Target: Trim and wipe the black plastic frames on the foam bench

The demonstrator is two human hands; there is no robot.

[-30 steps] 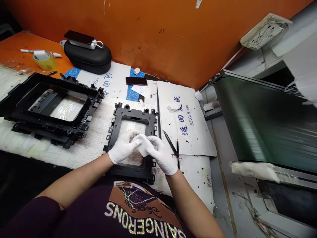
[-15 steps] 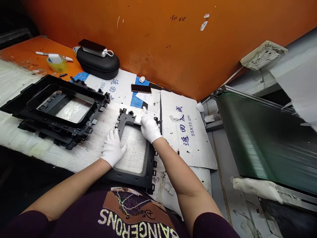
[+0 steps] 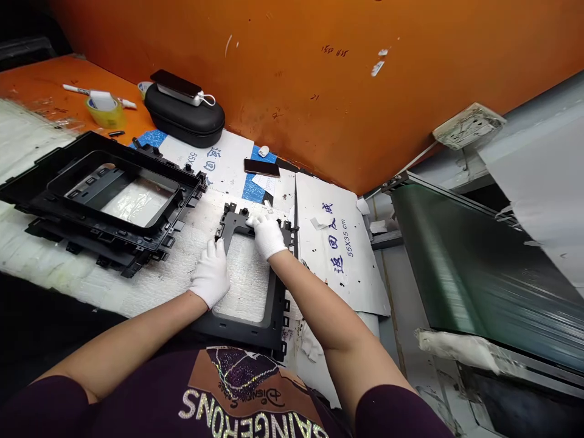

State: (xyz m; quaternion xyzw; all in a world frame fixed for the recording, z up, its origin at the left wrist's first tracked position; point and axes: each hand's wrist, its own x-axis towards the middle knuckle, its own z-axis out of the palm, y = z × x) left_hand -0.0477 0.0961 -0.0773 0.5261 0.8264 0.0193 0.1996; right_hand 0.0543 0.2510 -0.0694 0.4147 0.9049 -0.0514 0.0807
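A dark grey plastic frame (image 3: 272, 304) with clips along its edges lies before me on the foam-covered table. My left hand (image 3: 210, 274), in a white glove, holds the frame's left side, its fingers closed over the edge. At the frame's far bar is my gloved right hand (image 3: 267, 234), fingers pressed down together on the surface. A small piece of white cloth (image 3: 250, 222) seems to be under its fingertips, mostly hidden by the glove.
Stacked black frames (image 3: 114, 237) stand to the left. Behind them are a black case (image 3: 182, 118) with a phone on top, a tape roll (image 3: 106, 115) and another phone (image 3: 261, 167). Marked white card (image 3: 337, 243) lies right; beyond it is a green conveyor belt (image 3: 456, 261).
My right hand has slid a little left along the frame's far bar, and the white piece under it shows less. My left hand stays on the left side. The view has shifted slightly.
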